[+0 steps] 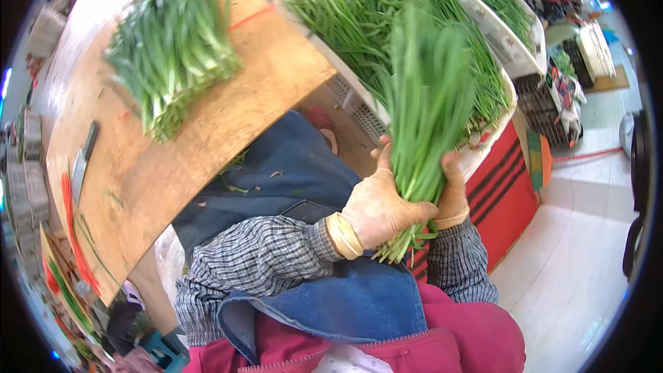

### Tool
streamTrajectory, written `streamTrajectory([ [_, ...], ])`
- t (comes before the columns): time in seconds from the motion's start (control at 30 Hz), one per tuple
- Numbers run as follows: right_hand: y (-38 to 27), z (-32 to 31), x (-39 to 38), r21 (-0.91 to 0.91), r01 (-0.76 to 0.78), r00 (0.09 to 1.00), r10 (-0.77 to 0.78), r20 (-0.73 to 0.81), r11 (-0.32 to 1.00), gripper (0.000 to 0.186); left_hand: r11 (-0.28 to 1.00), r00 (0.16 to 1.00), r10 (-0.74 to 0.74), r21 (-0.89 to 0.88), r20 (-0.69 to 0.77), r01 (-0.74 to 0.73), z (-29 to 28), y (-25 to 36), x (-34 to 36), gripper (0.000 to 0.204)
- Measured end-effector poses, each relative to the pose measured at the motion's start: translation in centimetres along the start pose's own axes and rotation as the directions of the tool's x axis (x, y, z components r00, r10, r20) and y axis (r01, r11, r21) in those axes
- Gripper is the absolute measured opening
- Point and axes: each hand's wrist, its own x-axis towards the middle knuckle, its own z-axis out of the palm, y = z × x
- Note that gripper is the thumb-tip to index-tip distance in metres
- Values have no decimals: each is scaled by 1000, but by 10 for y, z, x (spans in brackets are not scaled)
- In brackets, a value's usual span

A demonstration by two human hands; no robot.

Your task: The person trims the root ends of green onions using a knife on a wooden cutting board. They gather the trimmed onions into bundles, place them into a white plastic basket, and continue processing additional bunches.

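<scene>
Between both hands [378, 208]; plain green leaves [429, 97]

Green leaf bunch [428, 107]; black-white checked sleeves [255, 255]; magenta jacket [476, 335].

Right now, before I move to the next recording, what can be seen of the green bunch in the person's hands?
The green bunch is of long, slender leaves, narrowing to paler stem ends angled down toward the person. The left hand grips the lower part, thumb across the stems; the right hand holds the opposite side. The leaves spread upward, motion-blurred, against the white crate of similar greens; whether they touch its contents is unclear.
</scene>
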Motion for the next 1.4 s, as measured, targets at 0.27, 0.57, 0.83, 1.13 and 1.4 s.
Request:
streamTrajectory([
  [0.27, 1, 156, 18, -251, 102, 882, 30, 471, 963, 71, 835, 746, 507, 30, -433, -550, -69, -4, -116, 87],
  [0.57, 206, 241, 19, -294, -604, 428, 613, 664, 741, 45, 816, 464, -58, -310, -884, -488, -100, -111, -255, 64],
  [0.83, 245, 211, 17, -531, -540, 483, 757, 440, 653, 47, 918, 518, -74, -261, -852, -298, -114, -177, -292, 64],
  [1.13, 225, 230, 23, -483, -414, 586, 632, 507, 771, 48, 423, 558, 23, -498, -829, -757, -151, -188, -271, 56],
  [1.4, 219, 298, -5, -501, -232, 615, 524, 589, 834, 31, 697, 332, 126, -155, -935, -700, -148, -127, -282, 62],
])
